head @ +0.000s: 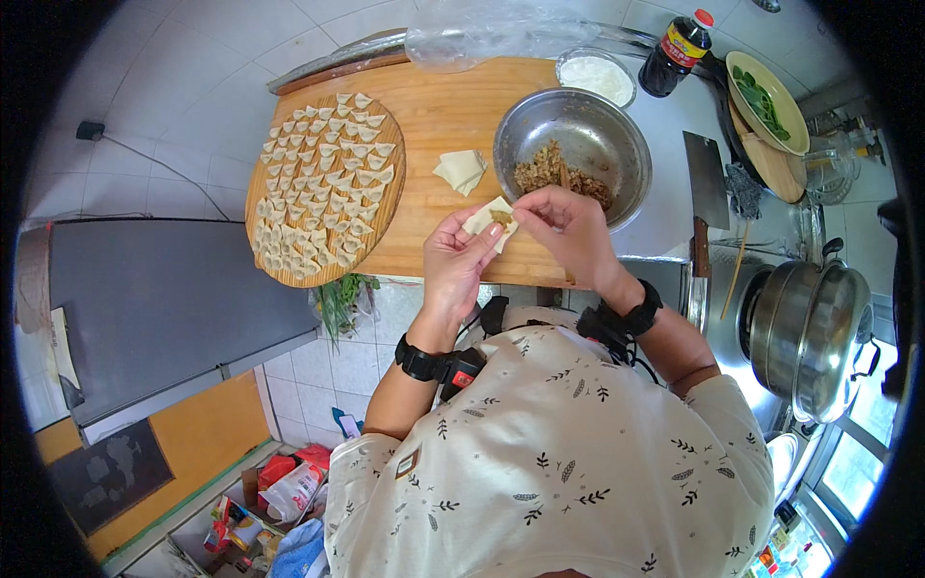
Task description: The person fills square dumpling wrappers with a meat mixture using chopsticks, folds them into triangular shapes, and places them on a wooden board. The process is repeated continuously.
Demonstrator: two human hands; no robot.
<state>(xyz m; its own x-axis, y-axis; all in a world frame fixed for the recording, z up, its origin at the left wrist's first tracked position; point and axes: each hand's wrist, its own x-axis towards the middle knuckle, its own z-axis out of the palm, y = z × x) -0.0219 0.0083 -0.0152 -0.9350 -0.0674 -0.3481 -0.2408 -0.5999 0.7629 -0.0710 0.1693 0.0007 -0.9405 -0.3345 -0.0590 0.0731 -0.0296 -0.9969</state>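
My left hand (462,249) holds a square dough wrapper (480,219) with a dab of filling (501,217) on it, the thumb lying near the filling. The fingertips of my right hand (567,227) touch the wrapper's right corner. Just behind the right hand, a steel bowl (621,130) holds minced filling (553,170), and a wooden stick, partly hidden by the hand, stands in it. A small stack of wrappers (460,171) lies on the wooden board (433,94). To the left, rows of folded dumplings (318,173) cover a round wooden tray (394,144).
Behind the steel bowl are a bowl of white powder (596,78) and a dark sauce bottle (676,54). A cleaver (707,180) lies to the right, near a plate of green leaves (773,97) and a large steel pot (809,339). A plastic bag (491,32) lies along the back edge.
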